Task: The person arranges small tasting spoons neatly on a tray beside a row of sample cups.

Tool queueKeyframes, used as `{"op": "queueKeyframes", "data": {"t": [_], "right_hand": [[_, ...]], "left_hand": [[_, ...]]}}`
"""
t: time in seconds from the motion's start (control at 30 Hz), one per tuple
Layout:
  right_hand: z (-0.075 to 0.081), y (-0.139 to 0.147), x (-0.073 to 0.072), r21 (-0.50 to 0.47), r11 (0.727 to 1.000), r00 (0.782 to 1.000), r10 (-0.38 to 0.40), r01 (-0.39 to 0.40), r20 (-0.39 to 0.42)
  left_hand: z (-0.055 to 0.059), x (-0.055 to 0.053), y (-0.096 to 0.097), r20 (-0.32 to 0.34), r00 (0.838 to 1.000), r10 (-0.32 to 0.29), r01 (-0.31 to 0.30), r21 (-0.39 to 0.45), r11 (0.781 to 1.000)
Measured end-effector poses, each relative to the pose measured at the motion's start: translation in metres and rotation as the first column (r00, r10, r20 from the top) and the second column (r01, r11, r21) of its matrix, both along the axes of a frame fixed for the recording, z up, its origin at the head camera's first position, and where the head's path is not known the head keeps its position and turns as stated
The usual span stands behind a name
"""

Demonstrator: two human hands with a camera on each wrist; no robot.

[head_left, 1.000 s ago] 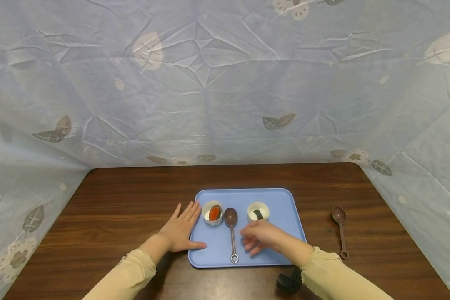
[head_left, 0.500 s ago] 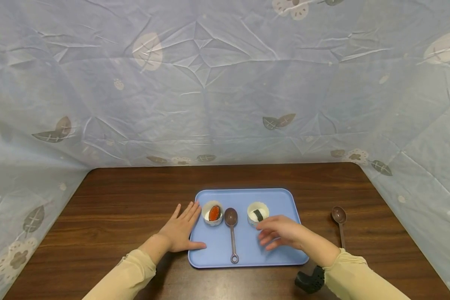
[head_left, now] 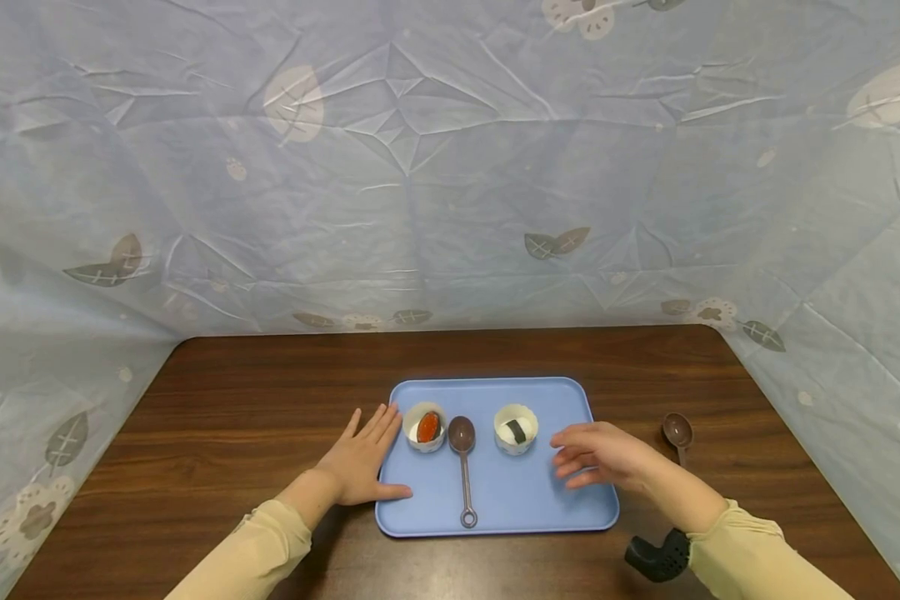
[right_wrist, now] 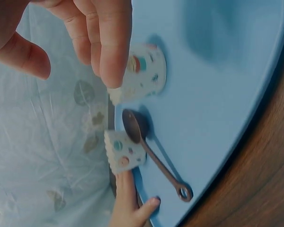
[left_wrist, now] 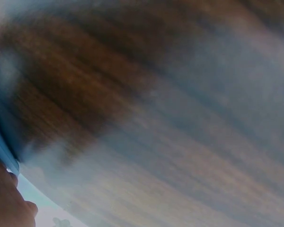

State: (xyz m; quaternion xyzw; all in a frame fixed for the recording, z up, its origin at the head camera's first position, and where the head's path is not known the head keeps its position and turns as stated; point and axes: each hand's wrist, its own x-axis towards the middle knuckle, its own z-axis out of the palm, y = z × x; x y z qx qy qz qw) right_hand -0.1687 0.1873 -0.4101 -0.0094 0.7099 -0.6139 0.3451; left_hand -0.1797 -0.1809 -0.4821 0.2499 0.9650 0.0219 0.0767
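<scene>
**Blue rectangular tray (head_left: 517,504) at the head view's lower centre**

On it, a brown long-handled spoon (head_left: 462,437) lies between two white patterned cups (head_left: 515,451). The bare left hand (head_left: 358,467), fingers spread, rests ungripping on the tray's left edge; the bare right hand (head_left: 600,455), loosely half-open and holding nothing, hovers at its right. Another brown spoon (head_left: 677,431) lies farther right.

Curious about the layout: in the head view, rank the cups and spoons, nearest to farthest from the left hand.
1. Left cup, left end of the tray
2. Left spoon, right of that cup
3. Right cup, right of that spoon
4. Right spoon, right of the tray
</scene>
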Motion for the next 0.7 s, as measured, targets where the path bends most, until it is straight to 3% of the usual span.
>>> {"op": "queueKeyframes", "data": {"t": [0.47,0.7], "right_hand": [[-0.004,0.054,-0.001,-0.080,0.997,1.000,-0.016,0.016,-0.011],[-0.010,0.078,0.001,-0.073,0.997,0.999,-0.039,0.039,0.001]], "left_hand": [[-0.001,-0.001,-0.002,-0.043,0.998,-0.040,0.040,0.007,0.999],[-0.001,-0.001,-0.001,-0.046,0.997,-0.054,0.054,0.001,0.999]]}}
